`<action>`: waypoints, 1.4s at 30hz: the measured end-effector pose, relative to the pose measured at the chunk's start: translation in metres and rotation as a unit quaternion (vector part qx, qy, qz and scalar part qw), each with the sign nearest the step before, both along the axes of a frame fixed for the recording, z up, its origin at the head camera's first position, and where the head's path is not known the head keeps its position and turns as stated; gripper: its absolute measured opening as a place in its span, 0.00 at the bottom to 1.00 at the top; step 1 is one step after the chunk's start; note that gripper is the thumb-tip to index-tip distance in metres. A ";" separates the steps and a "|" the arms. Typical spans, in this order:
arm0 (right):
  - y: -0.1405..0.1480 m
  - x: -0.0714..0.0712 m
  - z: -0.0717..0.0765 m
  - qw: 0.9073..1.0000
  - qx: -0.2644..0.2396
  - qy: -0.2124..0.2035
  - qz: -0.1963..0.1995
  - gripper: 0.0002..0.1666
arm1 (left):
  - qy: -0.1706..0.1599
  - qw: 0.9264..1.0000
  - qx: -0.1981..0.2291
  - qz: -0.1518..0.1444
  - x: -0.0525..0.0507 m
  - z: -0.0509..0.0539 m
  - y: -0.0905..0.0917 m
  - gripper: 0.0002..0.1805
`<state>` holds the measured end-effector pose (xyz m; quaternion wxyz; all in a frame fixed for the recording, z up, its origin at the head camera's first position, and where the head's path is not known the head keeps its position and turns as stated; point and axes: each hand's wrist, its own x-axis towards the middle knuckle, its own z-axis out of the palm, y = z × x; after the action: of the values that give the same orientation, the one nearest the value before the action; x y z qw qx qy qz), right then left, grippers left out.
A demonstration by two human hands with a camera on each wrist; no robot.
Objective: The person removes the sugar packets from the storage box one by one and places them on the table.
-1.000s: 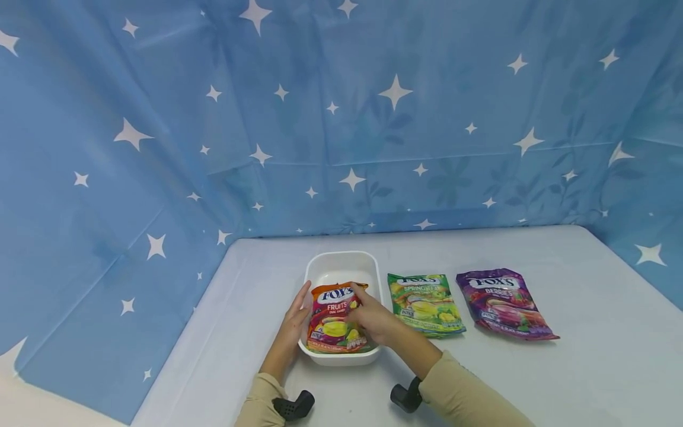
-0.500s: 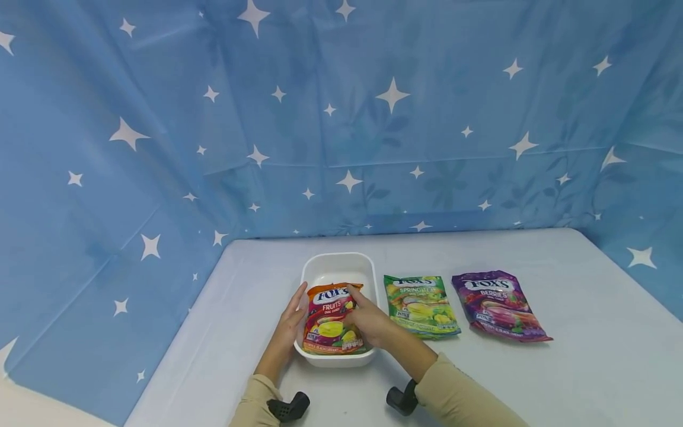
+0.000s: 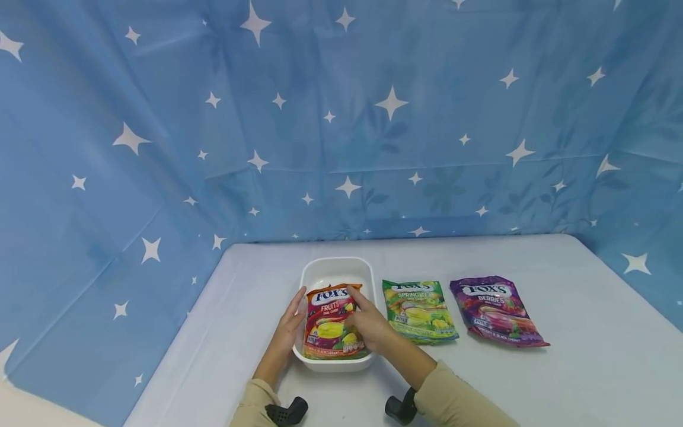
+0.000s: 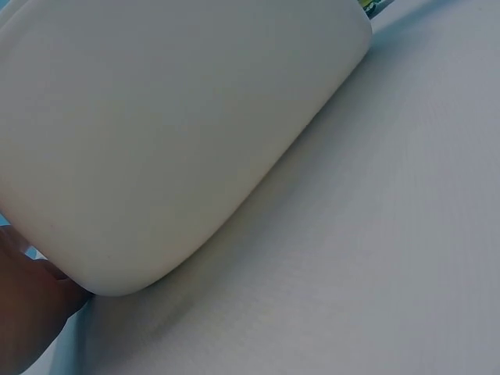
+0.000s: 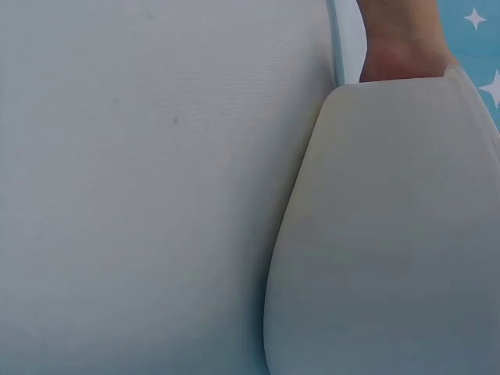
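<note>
A red and orange Fox's Fruits candy bag [image 3: 328, 329] lies face up in a white tub [image 3: 336, 264], toward its near end. My left hand [image 3: 288, 326] rests along the tub's left side, with its fingers fairly straight at the rim. From the right, my right hand [image 3: 370, 326] reaches over the rim. Its thumb and a finger lie spread on the bag's face, and its other fingers are hidden. In the left wrist view the tub's outer wall [image 4: 180, 117] fills the upper left; the right wrist view also shows its wall [image 5: 383, 219].
Right of the tub lie a green Spring Tea candy bag [image 3: 418, 320] and, farther right, a purple Berries candy bag [image 3: 496, 314]. All stand on a white-covered table [image 3: 576, 379]. A blue star-patterned curtain [image 3: 299, 142] hangs behind and to the left.
The head view has shifted slightly, so everything sits a little lower and farther left. Both hands keep their places at the tub and the Fruits candy bag.
</note>
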<state>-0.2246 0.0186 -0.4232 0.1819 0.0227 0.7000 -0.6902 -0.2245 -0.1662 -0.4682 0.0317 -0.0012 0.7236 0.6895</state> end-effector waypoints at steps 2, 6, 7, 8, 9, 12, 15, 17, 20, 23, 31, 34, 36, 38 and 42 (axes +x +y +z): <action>0.000 0.000 -0.001 1.000 -0.007 0.000 -0.009 0.50 | 0.001 1.000 -0.003 0.000 0.000 -0.001 0.000 0.27; 0.000 0.000 -0.002 1.000 -0.022 0.004 -0.017 0.49 | -0.006 1.000 -0.014 0.003 0.001 -0.002 -0.001 0.27; 0.000 0.000 -0.002 1.000 -0.025 0.005 -0.017 0.49 | -0.009 1.000 -0.016 0.004 0.001 -0.002 -0.001 0.27; 0.000 0.001 -0.002 0.999 -0.029 0.007 -0.016 0.49 | -0.011 1.000 -0.019 0.005 0.002 -0.003 -0.001 0.27; 0.000 0.001 -0.002 0.999 -0.033 0.007 -0.015 0.49 | -0.014 1.000 -0.020 0.006 0.002 -0.003 -0.001 0.27; 0.001 0.002 -0.001 0.999 -0.039 0.007 -0.017 0.48 | -0.016 1.000 -0.024 0.001 0.003 -0.003 -0.001 0.27; 0.001 0.002 -0.001 0.999 -0.048 0.007 -0.016 0.48 | -0.015 1.000 -0.022 -0.002 0.004 -0.002 -0.002 0.27; 0.001 0.002 -0.001 0.999 -0.052 0.010 -0.013 0.47 | -0.012 1.000 -0.020 -0.001 0.004 -0.001 -0.003 0.27; 0.001 0.001 0.000 0.998 -0.054 0.011 -0.013 0.47 | -0.010 1.000 -0.024 0.001 0.003 0.000 -0.003 0.27; 0.002 0.000 0.001 0.998 -0.061 0.005 -0.014 0.47 | -0.012 1.000 -0.022 -0.001 0.002 0.000 -0.002 0.27; 0.010 0.001 0.014 0.996 -0.084 -0.012 -0.022 0.45 | -0.008 1.000 -0.012 -0.003 0.000 -0.001 -0.001 0.27; 0.017 0.003 0.019 0.995 -0.095 -0.015 -0.021 0.45 | -0.009 1.000 -0.011 -0.005 0.001 -0.001 -0.002 0.27; 0.022 0.003 0.022 0.994 -0.104 -0.015 -0.022 0.45 | -0.002 1.000 -0.009 -0.010 0.002 0.000 -0.003 0.27; 0.027 0.004 0.026 0.993 -0.115 -0.015 -0.024 0.45 | 0.003 1.000 -0.005 -0.017 0.002 0.000 -0.003 0.27; 0.036 0.006 0.030 0.991 -0.127 -0.018 -0.040 0.45 | 0.012 1.000 -0.011 -0.021 0.001 0.001 -0.003 0.27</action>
<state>-0.2183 0.0549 -0.3934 0.1685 0.0396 0.6022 -0.7793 -0.2231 -0.1694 -0.4672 0.0379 0.0222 0.7310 0.6810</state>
